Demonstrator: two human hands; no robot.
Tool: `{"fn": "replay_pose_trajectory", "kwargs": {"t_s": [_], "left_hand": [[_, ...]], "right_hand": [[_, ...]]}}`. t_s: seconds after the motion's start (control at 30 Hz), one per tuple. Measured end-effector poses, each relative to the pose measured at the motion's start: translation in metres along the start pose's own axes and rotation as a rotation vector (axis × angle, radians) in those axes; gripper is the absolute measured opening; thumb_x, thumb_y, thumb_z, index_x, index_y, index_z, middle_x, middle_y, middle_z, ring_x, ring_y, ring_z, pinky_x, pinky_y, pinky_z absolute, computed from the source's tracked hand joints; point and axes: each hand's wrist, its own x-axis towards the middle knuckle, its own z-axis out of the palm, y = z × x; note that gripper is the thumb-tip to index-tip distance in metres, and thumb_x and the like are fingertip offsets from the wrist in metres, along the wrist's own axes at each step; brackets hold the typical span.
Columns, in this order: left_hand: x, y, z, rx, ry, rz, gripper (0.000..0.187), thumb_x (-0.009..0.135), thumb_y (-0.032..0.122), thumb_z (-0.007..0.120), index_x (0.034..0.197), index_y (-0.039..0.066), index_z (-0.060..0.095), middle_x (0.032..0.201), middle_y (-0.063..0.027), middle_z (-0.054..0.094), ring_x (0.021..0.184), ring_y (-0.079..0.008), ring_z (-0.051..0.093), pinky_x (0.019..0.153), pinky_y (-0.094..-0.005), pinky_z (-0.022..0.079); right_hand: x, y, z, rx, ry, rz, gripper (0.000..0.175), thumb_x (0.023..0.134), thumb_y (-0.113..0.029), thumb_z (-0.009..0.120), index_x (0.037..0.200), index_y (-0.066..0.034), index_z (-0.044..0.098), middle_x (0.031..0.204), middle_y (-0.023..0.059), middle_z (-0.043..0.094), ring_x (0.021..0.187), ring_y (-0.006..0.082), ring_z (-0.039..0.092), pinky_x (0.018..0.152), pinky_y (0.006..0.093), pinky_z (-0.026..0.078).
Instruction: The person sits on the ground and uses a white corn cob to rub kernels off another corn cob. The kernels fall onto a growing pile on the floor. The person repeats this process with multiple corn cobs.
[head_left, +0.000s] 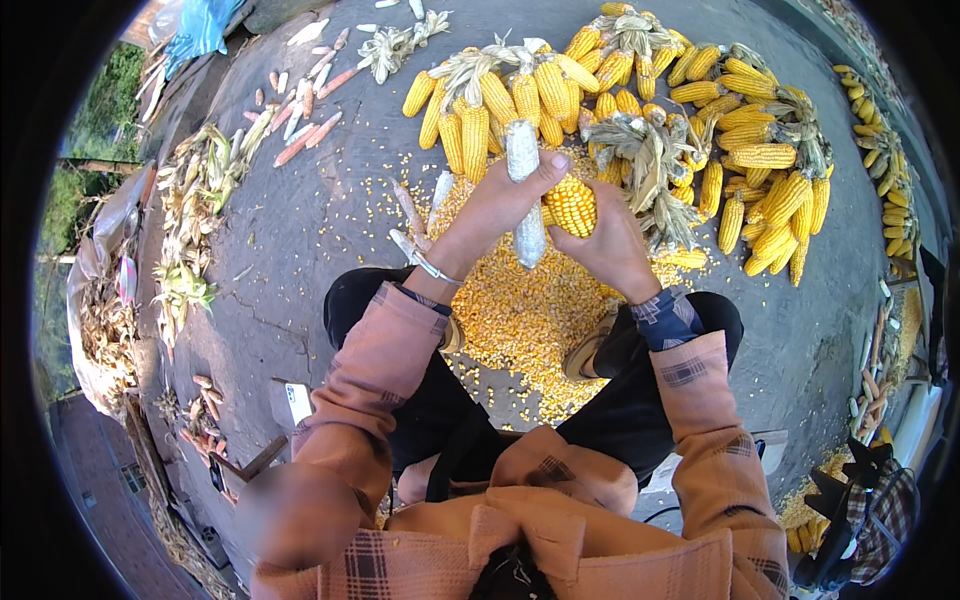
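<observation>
My left hand (504, 196) is closed around a bare, whitish corncob (529, 232), which stands nearly upright in the picture. My right hand (606, 240) grips a yellow ear of corn (571, 206) that still bears its kernels. The cob and the ear are side by side, close together or touching. Beneath both hands a heap of loose corn kernels (517, 315) spreads over the floor between my feet. Just beyond the hands lie bundles of yellow ears (474, 135) tied by their husks. A few stripped cobs (407, 206) rest left of the heap.
More tied ears (765, 156) lie to the right. Stripped cobs (307, 142) are scattered at the upper left, and dry husks (187, 225) line the left side. A phone (298, 403) is near my left elbow. Another person (877, 517) is partly visible at the lower right.
</observation>
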Motion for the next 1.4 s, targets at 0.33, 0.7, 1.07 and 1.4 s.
{"fn": "replay_pose_trajectory", "kwargs": {"t_s": [0.33, 0.7, 1.07, 1.4], "left_hand": [[-0.013, -0.007, 0.016, 0.241, 0.247, 0.29, 0.024, 0.088, 0.022, 0.068, 0.082, 0.0, 0.062, 0.07, -0.0011, 0.061, 0.065, -0.0076, 0.054, 0.059, -0.0261, 0.045], [-0.005, 0.011, -0.002, 0.028, 0.006, 0.103, 0.034, 0.09, 0.035, 0.064, 0.102, 0.003, 0.063, 0.095, -0.0052, 0.065, 0.088, -0.0118, 0.059, 0.078, -0.0281, 0.047], [-0.006, -0.001, 0.017, 0.264, 0.202, 0.285, 0.019, 0.088, 0.017, 0.067, 0.087, -0.001, 0.063, 0.074, -0.0026, 0.063, 0.07, -0.0082, 0.056, 0.062, -0.0262, 0.046], [0.001, 0.004, 0.002, -0.074, 0.066, -0.039, 0.036, 0.091, 0.035, 0.062, 0.103, 0.001, 0.063, 0.096, -0.0062, 0.065, 0.089, -0.0129, 0.059, 0.081, -0.0302, 0.046]], "right_hand": [[-0.001, -0.004, -0.008, 0.149, -0.189, -0.03, 0.047, 0.068, -0.02, 0.077, 0.105, 0.001, 0.056, 0.095, 0.0134, 0.061, 0.086, 0.0275, 0.062, 0.078, 0.0329, 0.049], [0.001, -0.005, -0.001, 0.341, -0.082, 0.117, 0.058, 0.07, -0.022, 0.076, 0.116, 0.0028, 0.053, 0.1, 0.0185, 0.064, 0.088, 0.0261, 0.065, 0.078, 0.0313, 0.05], [-0.004, -0.016, -0.01, 0.515, -0.39, 0.3, 0.048, 0.073, -0.021, 0.074, 0.11, 0.0027, 0.054, 0.09, 0.0108, 0.065, 0.078, 0.0228, 0.065, 0.066, 0.0359, 0.051], [0.0, -0.004, -0.002, 0.353, -0.115, 0.173, 0.049, 0.072, -0.02, 0.075, 0.111, 0.0002, 0.053, 0.092, 0.0129, 0.063, 0.084, 0.0241, 0.064, 0.073, 0.0343, 0.051]]}}
